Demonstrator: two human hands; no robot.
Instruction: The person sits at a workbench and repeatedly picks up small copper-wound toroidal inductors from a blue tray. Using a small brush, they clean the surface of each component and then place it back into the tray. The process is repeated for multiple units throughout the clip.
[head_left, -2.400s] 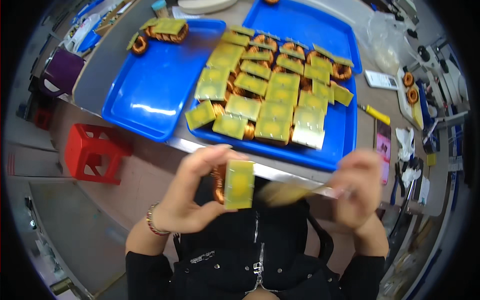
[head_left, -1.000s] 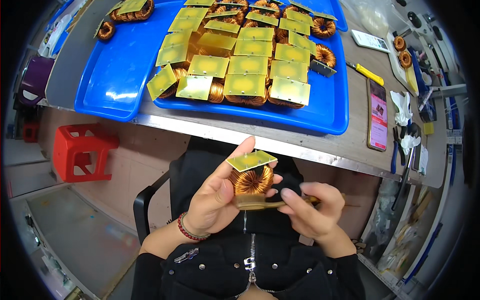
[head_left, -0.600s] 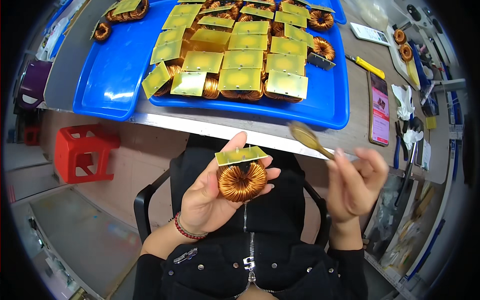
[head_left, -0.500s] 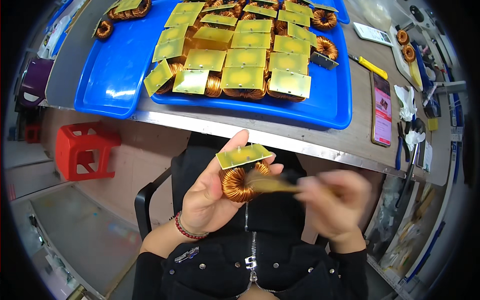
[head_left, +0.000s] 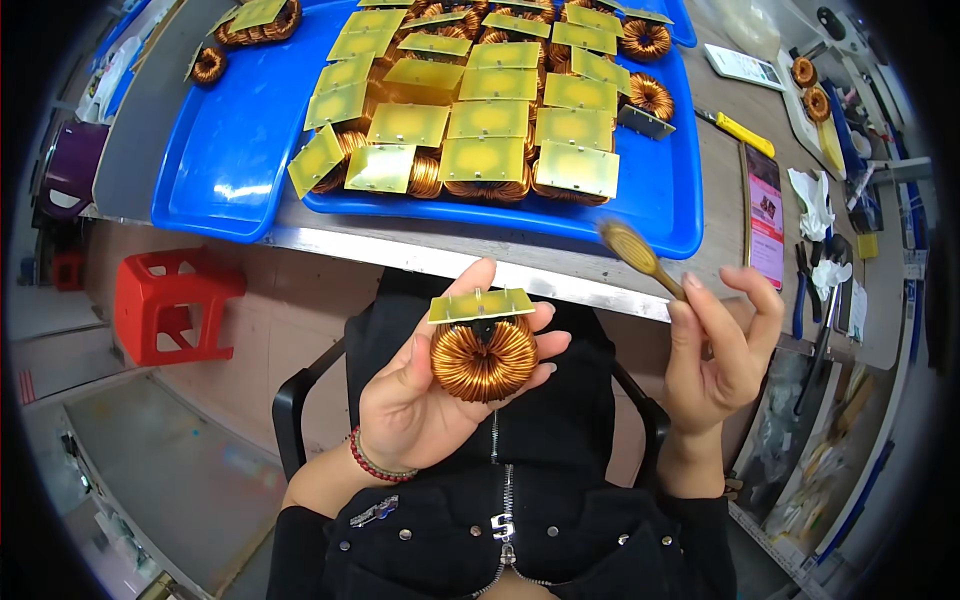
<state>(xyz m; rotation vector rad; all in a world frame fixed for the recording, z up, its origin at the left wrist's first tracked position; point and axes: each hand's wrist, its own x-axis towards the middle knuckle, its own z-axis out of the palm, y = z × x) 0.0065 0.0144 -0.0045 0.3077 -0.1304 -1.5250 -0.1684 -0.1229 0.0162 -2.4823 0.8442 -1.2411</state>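
In my left hand (head_left: 415, 410) rests a copper-wound toroidal coil (head_left: 485, 362) with a yellow-green circuit board (head_left: 482, 306) across its top. The fingers curl behind the coil and the thumb lies at its left side. My right hand (head_left: 722, 350) pinches the thin handle of a small brown brush (head_left: 640, 255) between thumb and fingertips, its head pointing up and left, away from the coil. Beyond my hands, a blue tray (head_left: 660, 225) holds several rows of the same coils, most with their boards facing up.
A second blue tray (head_left: 215, 170) at the left carries a few coils at its far end. To the right lie a yellow-handled cutter (head_left: 745, 134), a phone (head_left: 764, 220), crumpled tissue (head_left: 812, 205) and pliers (head_left: 800, 290). A red stool (head_left: 175, 305) stands on the floor at left.
My right hand has drawn the brush off the coil, moving it up and to the right. In my left hand the coil has turned so its winding faces up more.
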